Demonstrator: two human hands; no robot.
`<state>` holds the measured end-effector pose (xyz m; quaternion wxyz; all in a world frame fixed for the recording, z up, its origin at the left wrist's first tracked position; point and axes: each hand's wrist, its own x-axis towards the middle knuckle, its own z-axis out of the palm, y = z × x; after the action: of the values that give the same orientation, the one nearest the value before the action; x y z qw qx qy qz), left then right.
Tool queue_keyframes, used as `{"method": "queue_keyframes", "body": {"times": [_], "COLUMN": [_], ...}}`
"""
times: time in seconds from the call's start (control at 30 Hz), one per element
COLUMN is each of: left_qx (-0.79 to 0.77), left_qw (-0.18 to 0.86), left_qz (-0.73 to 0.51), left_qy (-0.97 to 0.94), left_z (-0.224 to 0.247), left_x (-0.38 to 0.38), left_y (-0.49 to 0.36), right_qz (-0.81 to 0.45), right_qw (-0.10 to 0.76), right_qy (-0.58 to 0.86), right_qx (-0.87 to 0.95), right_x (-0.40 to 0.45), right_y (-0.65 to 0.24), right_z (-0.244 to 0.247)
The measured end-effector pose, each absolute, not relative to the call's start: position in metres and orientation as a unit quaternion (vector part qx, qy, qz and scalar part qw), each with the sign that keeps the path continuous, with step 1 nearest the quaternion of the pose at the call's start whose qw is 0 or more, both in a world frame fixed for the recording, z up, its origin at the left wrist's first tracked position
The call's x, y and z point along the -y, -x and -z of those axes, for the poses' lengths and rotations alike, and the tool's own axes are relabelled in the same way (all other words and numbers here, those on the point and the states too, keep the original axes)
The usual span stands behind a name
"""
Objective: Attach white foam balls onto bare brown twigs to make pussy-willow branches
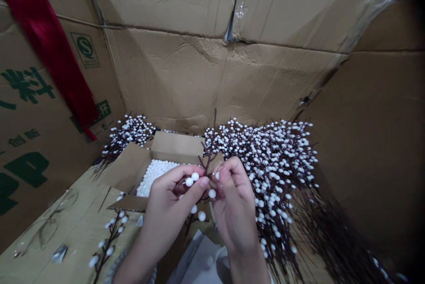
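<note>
**Item 1:** artificial berry branch (206,165), dark twigs set with white foam balls, held upright between the hands at centre.
**Item 2:** left hand (169,209), fingers curled, pinching the lower branch.
**Item 3:** right hand (234,204), fingertips pinching the stem, just beside the left.
**Item 4:** small cardboard box (175,147), flaps open, holding loose white foam balls (155,175), just behind the left hand.
**Item 5:** heap of similar branches (275,173), right of the right hand.
**Item 6:** second heap (128,133), behind the box.
**Item 7:** single sprig (111,235), lower left.
**Item 8:** large corrugated carton wall (206,76), surrounding all.
</note>
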<state>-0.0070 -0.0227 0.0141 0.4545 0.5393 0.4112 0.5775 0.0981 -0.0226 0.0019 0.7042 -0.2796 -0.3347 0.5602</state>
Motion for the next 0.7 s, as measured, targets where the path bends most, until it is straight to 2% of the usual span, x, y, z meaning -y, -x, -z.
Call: {"method": "queue_keyframes", "body": {"times": [0.4, 0.7], "left_qx": [-0.449, -0.451], "left_qw": [0.297, 0.258], "left_qz": [-0.554, -0.537], "left_qy": [-0.635, -0.664], "left_z": [-0.0079, -0.0079], "left_x": [0.0216, 0.0241], "left_y": [0.0103, 0.0106], "right_qz": [-0.565, -0.573], "right_qw": [0.711, 0.7], "right_qy": [0.242, 0.24], "right_qx": [0.342, 0.351], "right_x": [0.0194, 0.019], "right_y": [-0.0959, -0.0952], "right_z": [-0.001, -0.0012]}}
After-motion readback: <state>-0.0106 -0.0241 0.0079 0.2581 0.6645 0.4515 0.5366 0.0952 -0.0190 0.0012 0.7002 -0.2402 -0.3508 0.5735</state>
